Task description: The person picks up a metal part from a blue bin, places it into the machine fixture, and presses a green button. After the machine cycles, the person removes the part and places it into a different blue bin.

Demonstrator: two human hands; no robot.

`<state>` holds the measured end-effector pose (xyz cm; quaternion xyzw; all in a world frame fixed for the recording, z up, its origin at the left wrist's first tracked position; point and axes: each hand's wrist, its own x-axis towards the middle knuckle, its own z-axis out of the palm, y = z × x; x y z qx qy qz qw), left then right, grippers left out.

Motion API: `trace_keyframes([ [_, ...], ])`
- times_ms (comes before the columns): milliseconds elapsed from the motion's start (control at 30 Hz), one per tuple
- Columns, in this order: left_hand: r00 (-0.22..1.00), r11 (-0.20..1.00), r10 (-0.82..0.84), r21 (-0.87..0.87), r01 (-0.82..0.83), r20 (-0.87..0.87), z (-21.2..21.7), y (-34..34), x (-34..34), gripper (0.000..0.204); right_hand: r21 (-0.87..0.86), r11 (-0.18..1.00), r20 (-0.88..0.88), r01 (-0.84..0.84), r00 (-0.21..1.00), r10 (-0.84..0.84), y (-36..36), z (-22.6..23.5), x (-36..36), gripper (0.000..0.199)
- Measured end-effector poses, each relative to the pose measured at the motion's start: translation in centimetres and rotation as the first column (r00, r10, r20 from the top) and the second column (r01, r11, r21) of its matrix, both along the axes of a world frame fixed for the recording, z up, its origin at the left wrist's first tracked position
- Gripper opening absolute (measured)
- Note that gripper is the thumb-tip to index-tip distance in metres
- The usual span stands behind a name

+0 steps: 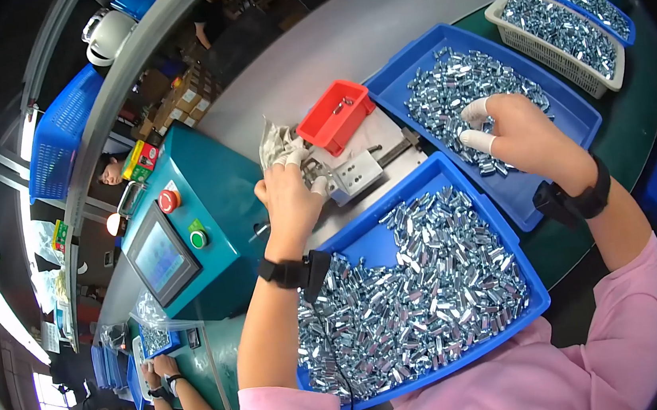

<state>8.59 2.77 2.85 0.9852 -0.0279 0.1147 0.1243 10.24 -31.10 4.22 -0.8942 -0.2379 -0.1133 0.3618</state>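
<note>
The left hand hides whatever it pinches at the metal jig. The right hand, curled, picks among shiny metal pieces; its grasp is unclear.

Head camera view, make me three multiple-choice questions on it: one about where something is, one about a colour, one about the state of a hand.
1. Where is the right hand?
A. Over the far blue tray of small metal parts
B. On the green button
C. Inside the white basket

2. What colour is the small bin beyond the metal fixture?
A. Yellow
B. Red
C. Black

3. What is the left hand doing?
A. Lying flat and open on the near blue tray
B. Raised clear of everything
C. Fingers closed at the metal fixture

Answers:
1. A, the hand reaches into the tray's heap of shiny parts with white-covered fingertips.
2. B, the bin is plainly red.
3. C, the fingertips pinch together right at the fixture; whether they grip a part cannot be told.
</note>
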Motion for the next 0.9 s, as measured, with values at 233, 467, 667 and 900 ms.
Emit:
trace_keyframes([
  [233, 0.698, 0.883, -0.467, -0.243, 0.403, -0.542, 2.0, -3.3, -15.3, 0.072, 0.063, 0.997, -0.131, 0.052, 0.99, -0.043, -3.8, 1.4, -4.3, 0.028],
  [467, 0.671, 0.74, -0.601, 0.015, 0.673, -0.434, -3.0, -4.7, -20.5, 0.059, 0.211, 0.97, -0.108, 0.117, 0.99, -0.095, -4.6, 0.7, -5.2, 0.026],
  [667, 0.715, 0.662, -0.579, 0.285, 0.693, -0.393, -3.5, -4.7, -17.5, 0.052, 0.174, 0.985, -0.011, -0.021, 1.0, 0.024, -3.0, 2.0, -6.3, 0.027],
  [900, 0.777, 0.772, -0.541, 0.176, 0.611, -0.323, -4.6, -3.8, -13.7, 0.047, 0.135, 0.961, 0.025, -0.24, 0.971, 0.239, 0.6, 4.1, -7.2, 0.027],
])
